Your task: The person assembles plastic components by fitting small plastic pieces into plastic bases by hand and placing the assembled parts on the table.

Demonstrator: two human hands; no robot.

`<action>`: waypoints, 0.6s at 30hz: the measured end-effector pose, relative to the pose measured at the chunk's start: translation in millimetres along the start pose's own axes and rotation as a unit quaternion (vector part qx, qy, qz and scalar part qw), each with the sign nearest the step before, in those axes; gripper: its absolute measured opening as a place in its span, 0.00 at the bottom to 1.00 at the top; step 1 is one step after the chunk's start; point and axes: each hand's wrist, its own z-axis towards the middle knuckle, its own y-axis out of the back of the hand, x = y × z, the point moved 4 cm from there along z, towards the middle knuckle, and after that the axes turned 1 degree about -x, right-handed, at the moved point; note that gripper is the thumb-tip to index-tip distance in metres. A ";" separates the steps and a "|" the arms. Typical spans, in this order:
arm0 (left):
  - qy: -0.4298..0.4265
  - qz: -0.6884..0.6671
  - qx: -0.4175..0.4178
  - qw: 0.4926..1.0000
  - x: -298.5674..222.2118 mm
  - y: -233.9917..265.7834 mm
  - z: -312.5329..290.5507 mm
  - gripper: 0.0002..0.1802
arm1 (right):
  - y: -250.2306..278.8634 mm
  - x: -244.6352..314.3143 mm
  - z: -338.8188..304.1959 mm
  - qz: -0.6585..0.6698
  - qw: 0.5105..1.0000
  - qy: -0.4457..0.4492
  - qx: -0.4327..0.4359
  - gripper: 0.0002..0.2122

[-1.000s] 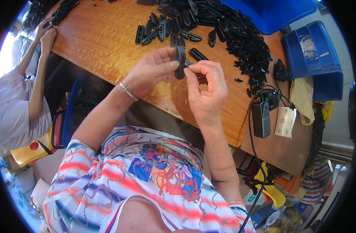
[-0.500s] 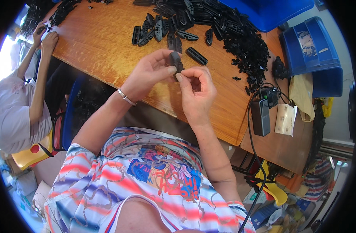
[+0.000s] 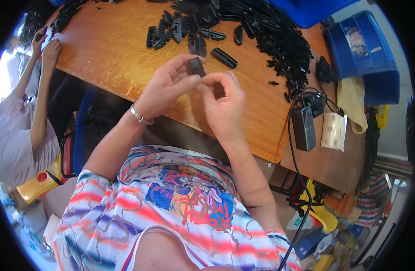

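Observation:
My left hand (image 3: 171, 81) grips a black plastic part (image 3: 196, 67) above the near edge of the wooden table (image 3: 117, 58). Its thumb lies along the lower end of the part. My right hand (image 3: 225, 101) meets it there, thumb and forefinger pinched together at that end; whether a smaller piece sits between those fingertips is hidden. Just beyond my hands a single long black part (image 3: 224, 58) lies on the wood. Farther back are several similar slotted black parts (image 3: 177, 29), loosely piled.
A heap of tiny black pieces (image 3: 289, 54) spreads at the right. Beyond it stand blue bins (image 3: 374, 86). A dark box (image 3: 304, 128) with a cable and a tissue pack (image 3: 334, 131) rest on the right side surface. At far left, another person's hands (image 3: 50, 49) work at the table.
Both my hands have shifted slightly left with the black part, which has turned a little. The whole view has also moved slightly. At far left, the other person's hands have changed pose.

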 end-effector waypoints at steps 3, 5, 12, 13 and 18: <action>-0.019 0.139 -0.002 0.990 -5.9 1.5 -8.1 0.18 | -7.4 -2.3 -6.0 -0.036 0.999 -0.026 -0.008 0.11; 0.012 0.121 -0.016 0.992 -4.3 5.0 -12.7 0.15 | -10.9 0.9 -11.7 -0.054 0.998 -0.010 0.019 0.12; 0.135 0.202 0.026 0.970 -29.3 46.0 -39.1 0.16 | -14.2 -12.3 -12.9 0.060 0.967 -0.039 0.245 0.11; 0.178 0.210 0.046 0.960 -43.9 65.2 -51.8 0.17 | -3.0 -11.8 -7.4 0.062 0.967 -0.039 0.244 0.11; 0.153 0.505 0.051 0.848 -104.4 163.0 -114.2 0.16 | 114.3 -33.8 45.0 -0.391 0.918 0.054 -0.015 0.06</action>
